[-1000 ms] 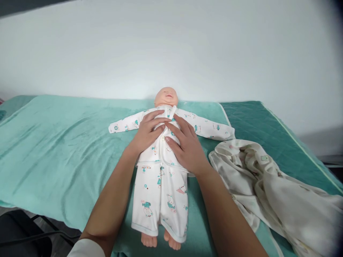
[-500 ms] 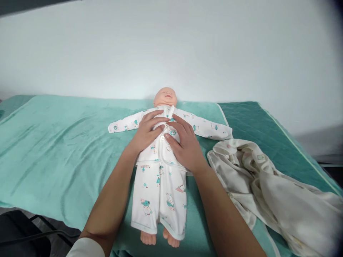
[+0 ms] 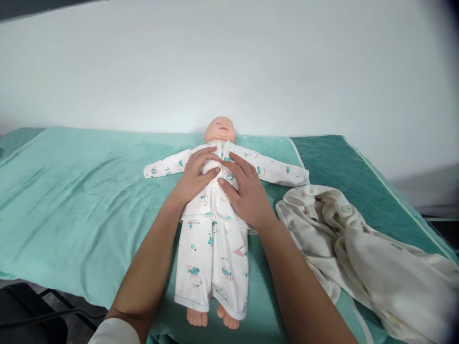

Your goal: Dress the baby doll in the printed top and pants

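Observation:
A baby doll lies on its back with arms spread, dressed in a white printed jacket and matching trousers. My left hand is on the left side of the jacket front, thumb and fingers bent around its edge near the chest. Opposite it, my right hand grips the other front edge, its fingertips meeting the left ones. A round button shows just below the fingertips. What lies right between the fingertips is too small to make out.
Light green cloth covers the table, with a darker green quilted cover to the right. A crumpled cream blanket lies beside the doll's sleeve. A white wall stands behind. Something black is at lower left.
The raised white strip at the jacket's neckline has come down between the fingers. My hands stay at the chest, with small finger movements, and the view has shifted slightly.

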`<state>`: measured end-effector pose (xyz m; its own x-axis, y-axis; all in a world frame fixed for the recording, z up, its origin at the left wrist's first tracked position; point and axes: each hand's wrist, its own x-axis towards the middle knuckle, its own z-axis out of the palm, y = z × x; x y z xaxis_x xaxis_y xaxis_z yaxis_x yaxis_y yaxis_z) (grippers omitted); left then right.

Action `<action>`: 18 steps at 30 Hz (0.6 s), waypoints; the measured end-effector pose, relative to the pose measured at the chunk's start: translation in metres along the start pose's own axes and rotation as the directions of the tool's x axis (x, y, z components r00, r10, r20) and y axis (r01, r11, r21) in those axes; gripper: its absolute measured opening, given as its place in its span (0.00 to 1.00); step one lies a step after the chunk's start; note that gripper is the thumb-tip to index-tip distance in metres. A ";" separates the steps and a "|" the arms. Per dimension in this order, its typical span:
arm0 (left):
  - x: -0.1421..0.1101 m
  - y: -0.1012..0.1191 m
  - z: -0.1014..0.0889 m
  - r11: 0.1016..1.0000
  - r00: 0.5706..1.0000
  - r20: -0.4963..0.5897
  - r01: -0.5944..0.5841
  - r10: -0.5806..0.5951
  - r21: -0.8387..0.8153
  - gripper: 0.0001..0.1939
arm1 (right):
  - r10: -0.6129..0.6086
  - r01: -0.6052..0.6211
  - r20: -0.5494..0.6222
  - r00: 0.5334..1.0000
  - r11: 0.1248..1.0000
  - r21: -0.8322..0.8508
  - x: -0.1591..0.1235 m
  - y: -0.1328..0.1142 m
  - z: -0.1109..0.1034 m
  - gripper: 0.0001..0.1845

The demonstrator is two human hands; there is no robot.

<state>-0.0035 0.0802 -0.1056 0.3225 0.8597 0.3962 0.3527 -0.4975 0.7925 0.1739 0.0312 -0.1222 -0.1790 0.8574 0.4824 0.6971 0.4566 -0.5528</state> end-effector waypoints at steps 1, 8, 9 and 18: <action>0.000 0.000 0.000 1.000 1.000 -0.002 -0.001 0.001 0.003 0.10 | 0.009 -0.009 -0.001 1.000 1.000 -0.001 0.000 0.000 0.000 0.22; 0.001 -0.001 0.000 0.999 1.000 -0.005 -0.010 0.010 0.040 0.10 | 0.040 -0.040 -0.032 0.999 0.999 0.004 0.006 -0.001 0.000 0.17; 0.001 -0.001 0.000 0.999 1.000 -0.007 -0.015 0.015 0.041 0.10 | 0.044 -0.044 -0.034 0.998 0.999 0.006 0.008 -0.001 0.000 0.16; 0.001 -0.005 0.000 0.999 1.000 -0.005 -0.026 0.026 0.028 0.10 | 0.016 -0.007 -0.072 0.997 0.992 0.122 0.019 0.007 0.004 0.14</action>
<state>-0.0047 0.0832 -0.1094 0.3273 0.8470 0.4190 0.3683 -0.5227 0.7688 0.1722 0.0514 -0.1197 -0.1177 0.8453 0.5212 0.6082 0.4762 -0.6351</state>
